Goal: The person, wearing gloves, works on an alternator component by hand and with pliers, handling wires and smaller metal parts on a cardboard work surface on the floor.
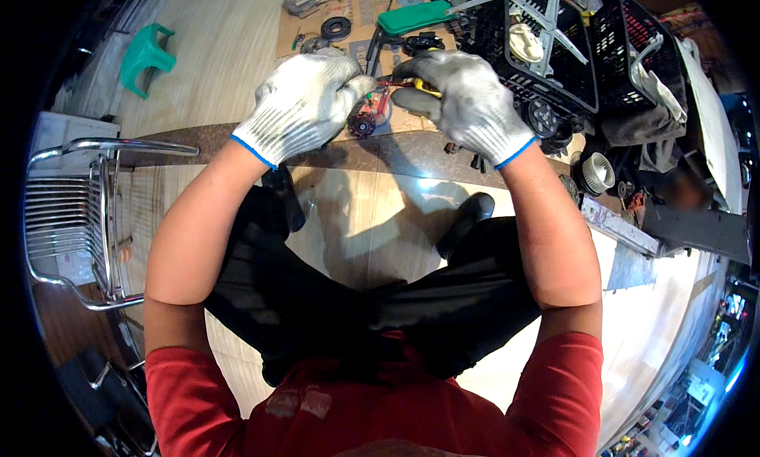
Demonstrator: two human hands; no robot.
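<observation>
Both my hands wear white knit gloves with grey palms and blue cuffs. My left hand (pixel 305 100) is closed, its thumb and fingertips pinched at the near edge of a cardboard sheet; what they grip is hidden. My right hand (pixel 467 100) is closed around a yellow-handled tool (pixel 427 87), its kind mostly covered by the fingers. Thin red wires or a red tip (pixel 389 82) show between the hands. Just below them is a small red and green part (pixel 374 106) with a round black end (pixel 362 124), close to my left fingertips.
Cardboard (pixel 313 25) ahead carries a black ring (pixel 336 28), a green lidlike piece (pixel 416 17) and loose parts. Black plastic crates (pixel 582 81) stand at the right, near a white fan wheel (pixel 598 173). Leftward are a green stool (pixel 146 59) and a metal chair (pixel 103 144).
</observation>
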